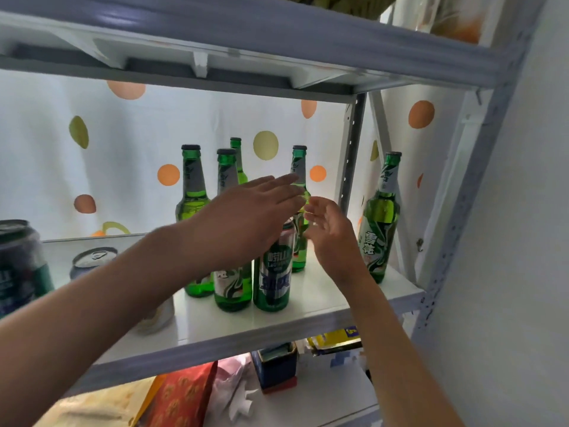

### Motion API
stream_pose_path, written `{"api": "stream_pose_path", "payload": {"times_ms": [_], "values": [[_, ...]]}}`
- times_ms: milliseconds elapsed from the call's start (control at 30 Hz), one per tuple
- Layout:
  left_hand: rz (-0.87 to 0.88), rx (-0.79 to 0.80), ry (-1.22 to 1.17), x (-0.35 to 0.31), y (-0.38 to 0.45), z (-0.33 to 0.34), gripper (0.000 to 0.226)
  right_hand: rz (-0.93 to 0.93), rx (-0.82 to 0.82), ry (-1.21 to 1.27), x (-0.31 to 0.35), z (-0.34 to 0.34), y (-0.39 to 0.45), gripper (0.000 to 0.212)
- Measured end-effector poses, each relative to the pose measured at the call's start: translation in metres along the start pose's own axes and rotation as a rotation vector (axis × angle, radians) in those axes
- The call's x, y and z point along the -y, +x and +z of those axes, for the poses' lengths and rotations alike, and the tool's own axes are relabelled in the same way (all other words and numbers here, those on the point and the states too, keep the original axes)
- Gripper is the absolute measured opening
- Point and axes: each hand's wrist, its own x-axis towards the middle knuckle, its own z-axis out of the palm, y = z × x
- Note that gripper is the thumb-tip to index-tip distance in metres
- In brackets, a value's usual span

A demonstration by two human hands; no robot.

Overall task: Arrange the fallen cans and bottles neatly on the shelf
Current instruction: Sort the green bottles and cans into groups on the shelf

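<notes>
From the head view we judge the task mostly done: bottles (192, 217) and cans (21, 266) stand upright on the shelf (308, 306), while our left hand (246, 217) and right hand (329, 232) hover with fingers loosely spread, holding nothing.

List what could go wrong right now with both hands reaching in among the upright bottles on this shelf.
1. The left hand and right hand are both open close to a green bottle in a tight cluster; a bump could topple it into its neighbours.
2. The tall can stands just under the left hand, near the front of the shelf, and could get knocked off.
3. The rightmost bottle seems to lean.
</notes>
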Motion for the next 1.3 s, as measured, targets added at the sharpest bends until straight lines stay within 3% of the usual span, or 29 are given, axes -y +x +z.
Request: {"api": "stream_pose_path", "payload": {"times_ms": [100,200,333,567,767,967,1200,1300], "values": [[0.038,0.044,0.056,0.011,0.022,-0.003,0.050,0.002,-0.152,-0.058,-0.017,-0.007,0.019,0.029],[-0.052,0.133,-0.096,0.022,0.048,-0.004,0.050,0.017,-0.207,-0.104,-0.048,-0.006,0.044,0.029],[-0.133,0.169,-0.150,0.039,0.088,0.007,0.047,0.167,-0.290,0.082,-0.092,-0.004,0.076,0.030],[-0.127,0.385,0.120,0.052,0.134,0.033,0.051,0.356,-0.339,0.322,-0.128,0.003,0.123,0.031],[-0.062,0.501,0.279,0.063,0.137,0.056,0.052,0.270,-0.220,-0.031,-0.162,0.015,0.147,0.030],[-0.048,0.510,0.309,0.068,0.140,0.060,0.053,0.039,-0.066,-0.731,-0.181,0.028,0.169,0.038],[-0.019,0.484,0.236,0.069,0.140,0.059,0.057,0.003,0.181,-1.068,-0.190,0.027,0.188,0.077],[-0.028,0.501,0.193,0.070,0.135,0.061,0.058,0.021,0.250,-1.113,-0.188,0.025,0.189,0.074]]}}
